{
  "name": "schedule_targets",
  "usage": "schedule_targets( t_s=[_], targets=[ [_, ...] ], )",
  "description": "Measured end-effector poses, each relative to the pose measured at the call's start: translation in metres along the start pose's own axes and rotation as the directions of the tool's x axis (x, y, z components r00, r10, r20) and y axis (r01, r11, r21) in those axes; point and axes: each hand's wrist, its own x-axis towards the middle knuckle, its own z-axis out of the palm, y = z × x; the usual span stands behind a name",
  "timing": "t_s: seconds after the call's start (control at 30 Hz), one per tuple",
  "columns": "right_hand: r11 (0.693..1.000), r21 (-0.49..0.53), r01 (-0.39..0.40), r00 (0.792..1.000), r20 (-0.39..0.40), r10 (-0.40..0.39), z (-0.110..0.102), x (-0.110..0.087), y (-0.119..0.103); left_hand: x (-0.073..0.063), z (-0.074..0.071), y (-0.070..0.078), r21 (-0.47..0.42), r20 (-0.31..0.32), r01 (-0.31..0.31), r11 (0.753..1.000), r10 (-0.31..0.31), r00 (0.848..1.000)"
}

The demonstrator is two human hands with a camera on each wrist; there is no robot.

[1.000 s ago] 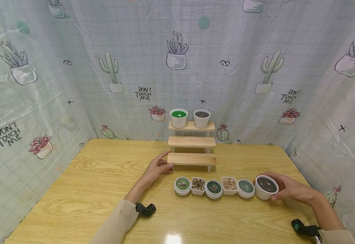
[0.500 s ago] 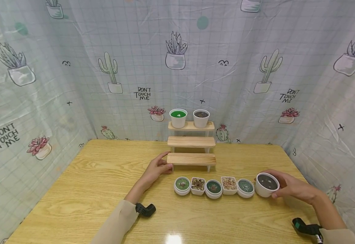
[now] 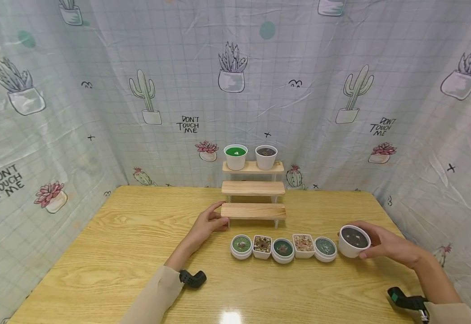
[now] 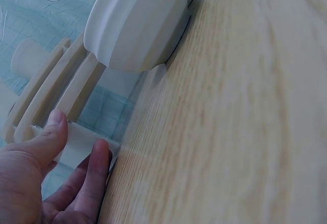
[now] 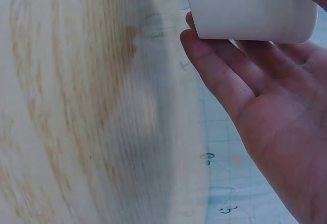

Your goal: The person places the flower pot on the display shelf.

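My right hand [image 3: 385, 244] grips a round white pot [image 3: 353, 241] with a dark grey filling, fingers around its far side and thumb near the front. The right wrist view shows this white pot [image 5: 250, 9] held off the table. At the left end of a three-step wooden display stand [image 3: 253, 210], my left hand [image 3: 208, 223] holds the lowest step. In the left wrist view the thumb [image 4: 57, 119] lies against the step's end and the fingers are bent by the clear side support. On the top step stand a green-filled white pot [image 3: 235, 157] and a grey-filled white pot [image 3: 266, 158].
Small planted pots line up before the stand: a light green round pot [image 3: 241, 247], a pebbled square pot [image 3: 262, 247], a dark green round pot [image 3: 283, 250], a pink-gravel square pot [image 3: 303, 246] and a grey-green round pot [image 3: 325, 249]. A cactus-print curtain [image 3: 170, 90] surrounds the table [image 3: 138, 243].
My right hand has raised the dark-filled pot from beside the row, slightly up and away. The left hand keeps its place at the stand.
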Motion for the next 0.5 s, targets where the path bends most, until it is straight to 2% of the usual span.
schedule_targets(
  t_s=[0.23,0.33,0.5],
  targets=[
    [1.000,0.019,-0.020,1.000,0.001,0.020,0.000,0.000,-0.011,0.000,0.001,0.001,-0.004,-0.003,-0.002,1.000,0.002,1.000],
    [0.999,-0.001,-0.041,0.999,-0.024,0.041,0.002,-0.001,-0.018,0.000,0.001,0.001,-0.004,-0.007,0.001,1.000,-0.001,1.000],
    [1.000,0.011,-0.008,1.000,-0.007,0.008,0.002,0.001,-0.026,0.000,0.001,0.000,-0.009,-0.006,0.000,1.000,0.000,1.000]
  ],
)
